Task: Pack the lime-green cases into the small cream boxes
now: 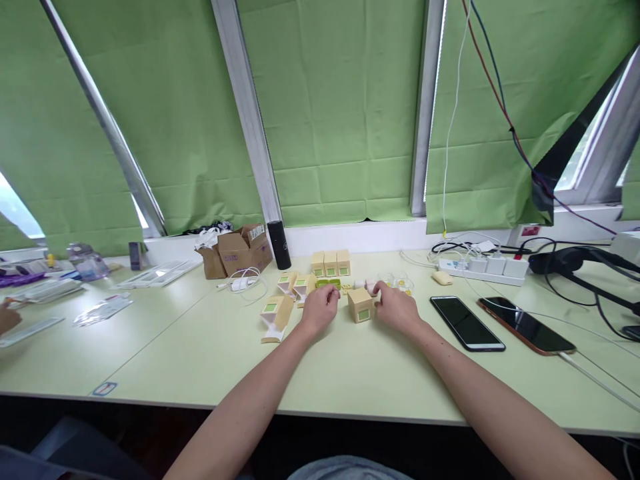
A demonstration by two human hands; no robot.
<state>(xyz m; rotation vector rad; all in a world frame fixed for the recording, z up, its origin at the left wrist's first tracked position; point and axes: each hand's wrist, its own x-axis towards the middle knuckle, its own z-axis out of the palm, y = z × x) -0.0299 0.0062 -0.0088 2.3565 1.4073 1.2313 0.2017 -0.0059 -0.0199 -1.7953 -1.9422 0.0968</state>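
A small closed tan cardboard box (pixel 360 306) with a green-and-white window label stands between my two hands. My left hand (pixel 321 308) is curled closed to the left of it, apart from the box; whatever its fingers hold is hidden. My right hand (pixel 396 307) is bent close to the box's right side, fingers curled, and I cannot see what is in them. Behind my left hand lies a green tray (pixel 328 283). Small pinkish-white pieces (pixel 371 285) and clear round cups (pixel 400 283) lie behind the box and my right hand.
Three closed tan boxes (pixel 331 263) stand in a row at the back. Several opened boxes (pixel 277 317) lie left. Two phones (pixel 467 323), a power strip (pixel 483 270) and cables are right. A brown carton (pixel 245 250) and black cylinder (pixel 279 245) stand back left. Another person's hand (pixel 8 319) shows far left.
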